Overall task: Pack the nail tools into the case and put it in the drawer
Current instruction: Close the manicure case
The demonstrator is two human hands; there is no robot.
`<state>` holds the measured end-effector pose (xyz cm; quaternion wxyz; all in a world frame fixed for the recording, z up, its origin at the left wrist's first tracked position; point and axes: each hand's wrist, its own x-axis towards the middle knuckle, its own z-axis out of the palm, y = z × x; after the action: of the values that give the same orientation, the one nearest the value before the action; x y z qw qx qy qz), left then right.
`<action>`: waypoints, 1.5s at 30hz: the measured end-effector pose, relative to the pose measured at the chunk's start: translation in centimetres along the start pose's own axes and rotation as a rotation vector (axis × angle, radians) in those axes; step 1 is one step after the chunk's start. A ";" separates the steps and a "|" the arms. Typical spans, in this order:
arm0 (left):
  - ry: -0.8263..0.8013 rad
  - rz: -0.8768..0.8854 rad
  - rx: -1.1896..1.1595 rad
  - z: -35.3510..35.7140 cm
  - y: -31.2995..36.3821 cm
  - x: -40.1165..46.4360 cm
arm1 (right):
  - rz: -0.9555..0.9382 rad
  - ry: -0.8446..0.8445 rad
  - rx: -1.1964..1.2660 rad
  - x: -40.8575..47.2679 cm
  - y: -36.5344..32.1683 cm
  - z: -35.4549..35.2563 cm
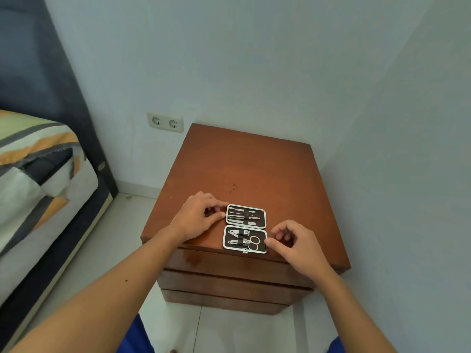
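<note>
A: Where's the case?

B: Case (245,228) lies wide open, flat on the desk (254,169), at its near edge, slightly right of the middle of that edge. The clasp of the case's near half pokes past the desk lip.

A: Tools?

B: Nail tools (243,215) are strapped in both halves; scissors (253,242) sit in the near half, right side.

A: Hands?

B: Left hand (197,216) rests on the desk just left of the case's far half, fingers curled, tips touching its left rim. Right hand (293,243) is just right of the near half, thumb tip on its right rim, other fingers loosely bent, gripping nothing. Hands are apart, the case between them.

A: Room around the case?

B: The desk behind the case is bare wood up to the wall. Drawer fronts (237,278) sit below the case, all closed. Bed (38,179) is well left of the case, with floor between; wall socket (165,121) is beyond the case's far left.
</note>
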<state>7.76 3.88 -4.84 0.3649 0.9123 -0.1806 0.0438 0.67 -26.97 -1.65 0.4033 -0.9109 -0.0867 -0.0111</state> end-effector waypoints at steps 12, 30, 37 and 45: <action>-0.121 -0.002 0.108 -1.0 1.4 -3.6 | 0.029 -0.253 -0.183 7.7 -0.4 -0.2; 0.061 -0.119 -0.268 0.4 3.4 -4.0 | -0.184 -0.016 0.014 -0.8 -2.3 -0.1; 0.071 -0.080 -0.138 1.5 2.7 -4.2 | -0.229 -0.009 -0.093 -1.9 -0.7 2.0; 0.124 -0.078 -0.113 2.8 2.8 -4.4 | -0.119 -0.014 0.037 0.5 -0.6 2.4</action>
<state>2.47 1.45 -6.00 0.4279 0.8921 -0.1240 0.0757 0.98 -24.72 -2.76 0.4180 -0.8966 -0.1439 -0.0270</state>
